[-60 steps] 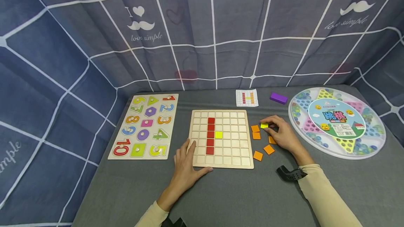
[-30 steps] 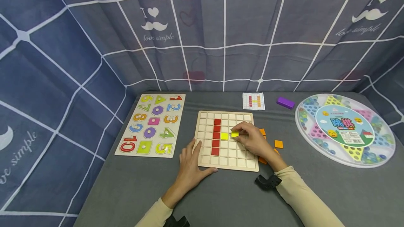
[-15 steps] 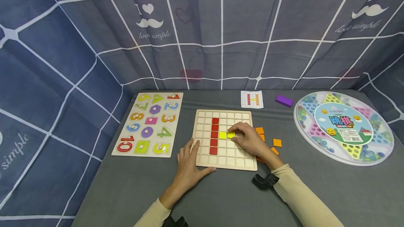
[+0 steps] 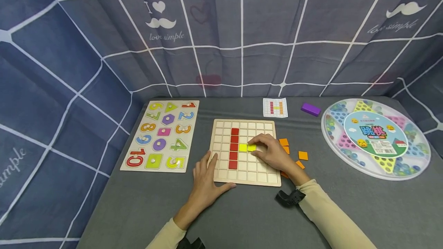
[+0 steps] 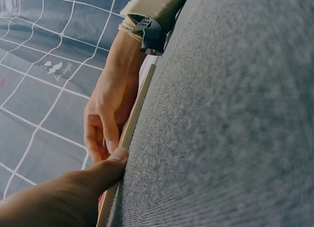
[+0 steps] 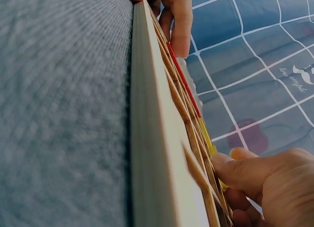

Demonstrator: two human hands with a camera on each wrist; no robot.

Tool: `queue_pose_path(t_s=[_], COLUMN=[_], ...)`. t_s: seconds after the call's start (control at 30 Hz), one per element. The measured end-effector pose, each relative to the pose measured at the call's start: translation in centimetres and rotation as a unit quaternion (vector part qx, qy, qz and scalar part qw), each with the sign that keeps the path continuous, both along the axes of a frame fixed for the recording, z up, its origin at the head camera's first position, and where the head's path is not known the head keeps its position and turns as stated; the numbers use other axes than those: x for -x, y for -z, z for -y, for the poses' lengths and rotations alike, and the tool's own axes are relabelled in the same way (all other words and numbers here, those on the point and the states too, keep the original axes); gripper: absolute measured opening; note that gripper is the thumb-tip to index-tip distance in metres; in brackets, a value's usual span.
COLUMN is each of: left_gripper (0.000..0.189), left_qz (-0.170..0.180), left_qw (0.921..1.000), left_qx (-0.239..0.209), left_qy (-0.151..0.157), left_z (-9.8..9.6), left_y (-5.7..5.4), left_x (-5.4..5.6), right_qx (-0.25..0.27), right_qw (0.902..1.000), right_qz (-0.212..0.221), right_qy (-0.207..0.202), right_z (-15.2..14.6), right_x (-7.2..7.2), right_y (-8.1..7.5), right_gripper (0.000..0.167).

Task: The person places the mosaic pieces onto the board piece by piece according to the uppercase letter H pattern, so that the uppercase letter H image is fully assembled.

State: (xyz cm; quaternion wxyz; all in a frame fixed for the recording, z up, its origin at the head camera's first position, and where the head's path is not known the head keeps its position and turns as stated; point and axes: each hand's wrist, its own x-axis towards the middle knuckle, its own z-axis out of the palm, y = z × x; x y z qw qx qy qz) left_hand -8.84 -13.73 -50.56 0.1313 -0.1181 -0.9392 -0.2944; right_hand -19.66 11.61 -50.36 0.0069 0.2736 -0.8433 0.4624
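Observation:
The wooden grid board [image 4: 256,176] lies flat on the cloth, with a column of red square tiles [image 4: 233,147] in it. Beside that column sits one yellow tile [image 4: 243,148], and directly right of it is a second yellow tile [image 4: 252,148]. My right hand [image 4: 275,155] pinches this second tile between thumb and fingers, down at the board's surface. In the right wrist view the thumb [image 6: 235,170] overlaps the yellow. My left hand [image 4: 205,181] rests against the board's left and near edges, fingers spread; its thumb [image 5: 115,161] touches the near edge.
Several orange tiles [image 4: 303,155] lie right of the board, some partly behind my right hand. A pattern card [image 4: 275,108] and a purple block [image 4: 310,109] sit behind. A number puzzle [image 4: 159,137] stands left, a round Chinese checkers set [image 4: 375,139] right.
My right hand has carried the second yellow tile leftward from among the orange tiles onto the board, beside the first yellow one. My left hand has stayed at the board's edge.

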Motion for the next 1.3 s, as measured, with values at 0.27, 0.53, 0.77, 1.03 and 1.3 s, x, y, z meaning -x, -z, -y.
queue_pose_path(t_s=[0.27,0.53,0.77,1.03,1.3], left_gripper=[0.108,0.107,0.107,0.108,0.107], left_qz=[-0.003,-0.005,-0.004,-0.008,-0.013], left_qw=[1.0000,1.0000,1.0000,0.9999,0.9999], left_qx=[0.001,0.002,0.002,0.005,0.002], left_qy=[0.001,0.003,0.004,0.004,0.006], left_z=[0.03,0.07,0.02,-0.04,-0.04], left_y=[0.02,0.01,-0.03,0.03,0.08], left_x=[0.04,0.03,0.04,0.11,0.03], right_qx=[0.000,0.002,0.008,0.017,0.011], right_qw=[1.0000,1.0000,1.0000,0.9997,0.9999], right_qz=[-0.004,-0.001,0.000,-0.015,-0.002], right_qy=[-0.001,-0.001,-0.005,-0.007,-0.005], right_z=[-0.04,-0.10,-0.15,-0.11,-0.14], right_x=[0.00,-0.05,-0.01,-0.07,-0.12], right_y=[-0.07,-0.06,0.01,-0.13,-0.22], right_gripper=[0.024,0.024,0.022,0.022,0.022])
